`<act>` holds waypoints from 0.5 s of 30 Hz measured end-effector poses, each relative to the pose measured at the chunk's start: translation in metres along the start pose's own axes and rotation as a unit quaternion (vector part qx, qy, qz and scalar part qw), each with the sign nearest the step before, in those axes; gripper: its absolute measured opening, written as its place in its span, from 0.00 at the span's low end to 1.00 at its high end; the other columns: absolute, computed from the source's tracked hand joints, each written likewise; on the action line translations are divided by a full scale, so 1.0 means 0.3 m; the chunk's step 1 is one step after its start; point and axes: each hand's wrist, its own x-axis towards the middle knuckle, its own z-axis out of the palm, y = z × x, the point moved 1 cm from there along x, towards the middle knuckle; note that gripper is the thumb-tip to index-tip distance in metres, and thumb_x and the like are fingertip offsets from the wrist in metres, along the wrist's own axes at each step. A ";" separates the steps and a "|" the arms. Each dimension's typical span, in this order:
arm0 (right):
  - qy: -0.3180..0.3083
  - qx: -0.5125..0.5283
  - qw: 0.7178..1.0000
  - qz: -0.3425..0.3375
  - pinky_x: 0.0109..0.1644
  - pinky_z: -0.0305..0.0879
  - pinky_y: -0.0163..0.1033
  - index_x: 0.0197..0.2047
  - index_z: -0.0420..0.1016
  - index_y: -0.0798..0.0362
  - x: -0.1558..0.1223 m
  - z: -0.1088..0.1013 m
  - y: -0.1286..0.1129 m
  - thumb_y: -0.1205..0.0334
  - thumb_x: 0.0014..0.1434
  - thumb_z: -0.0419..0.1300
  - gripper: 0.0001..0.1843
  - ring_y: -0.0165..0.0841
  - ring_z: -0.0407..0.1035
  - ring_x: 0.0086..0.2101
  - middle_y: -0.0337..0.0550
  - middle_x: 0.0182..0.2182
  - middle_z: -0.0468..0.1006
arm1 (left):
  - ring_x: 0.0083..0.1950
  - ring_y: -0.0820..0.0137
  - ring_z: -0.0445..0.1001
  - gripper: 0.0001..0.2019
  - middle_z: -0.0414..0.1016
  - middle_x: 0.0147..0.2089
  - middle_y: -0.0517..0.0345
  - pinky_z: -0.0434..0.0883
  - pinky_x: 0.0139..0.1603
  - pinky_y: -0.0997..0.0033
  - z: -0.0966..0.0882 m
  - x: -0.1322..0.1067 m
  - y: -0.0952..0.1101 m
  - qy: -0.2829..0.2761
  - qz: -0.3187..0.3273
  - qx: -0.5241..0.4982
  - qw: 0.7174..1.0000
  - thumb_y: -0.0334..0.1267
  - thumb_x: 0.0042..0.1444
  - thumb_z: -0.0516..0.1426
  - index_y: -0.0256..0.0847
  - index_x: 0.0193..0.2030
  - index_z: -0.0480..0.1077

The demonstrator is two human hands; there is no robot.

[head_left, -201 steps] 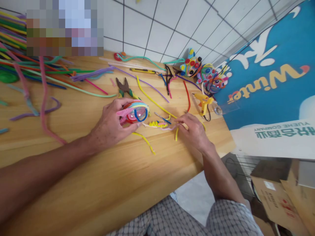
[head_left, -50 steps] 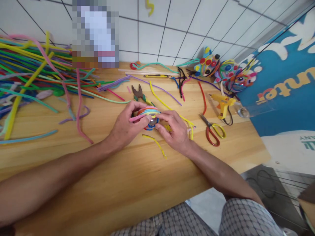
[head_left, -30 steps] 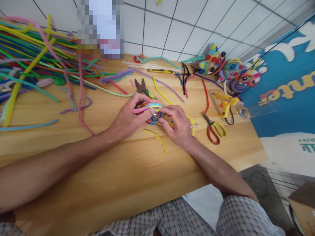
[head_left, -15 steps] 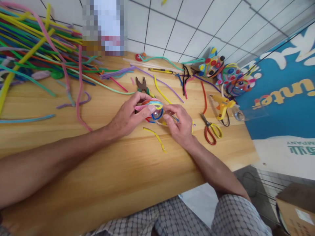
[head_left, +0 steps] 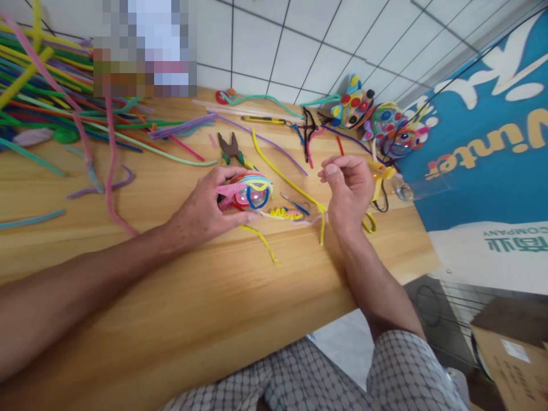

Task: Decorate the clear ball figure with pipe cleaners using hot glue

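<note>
A clear rounded craft piece (head_left: 257,197), wrapped in pink, light blue and yellow pipe cleaners with a blue ring on its face, is in my left hand (head_left: 205,200). The fingers are wrapped over its back and the thumb lies below it. My right hand (head_left: 349,185) is raised off the table to the right, thumb and fingers drawn together, with nothing visible between them. Below that hand lie a long yellow pipe cleaner (head_left: 287,177) and a coiled yellow one (head_left: 286,214). Small scissors (head_left: 295,204) rest beside the craft piece.
Pliers (head_left: 230,149) lie behind my left hand. A yellow glue gun (head_left: 383,173) and larger scissors (head_left: 369,222) are partly hidden by my right hand. Pipe cleaners (head_left: 55,97) are heaped at the back left. Decorated craft figures (head_left: 353,108) stand back right, near a utility knife (head_left: 263,120).
My right hand has left the craft piece and moved right and up, towards the glue gun. The left hand still holds the piece, its thumb now lower. The view has shifted slightly right.
</note>
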 end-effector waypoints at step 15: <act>0.033 0.017 0.999 0.024 0.37 0.79 0.45 0.40 0.74 0.44 0.033 -0.013 -0.036 0.41 0.73 0.69 0.18 0.36 0.79 0.29 0.34 0.29 0.81 | 0.70 0.40 0.78 0.39 0.80 0.70 0.43 0.71 0.77 0.33 0.005 0.016 -0.012 0.020 -0.006 0.053 0.998 0.52 0.51 0.78 0.43 0.68 0.76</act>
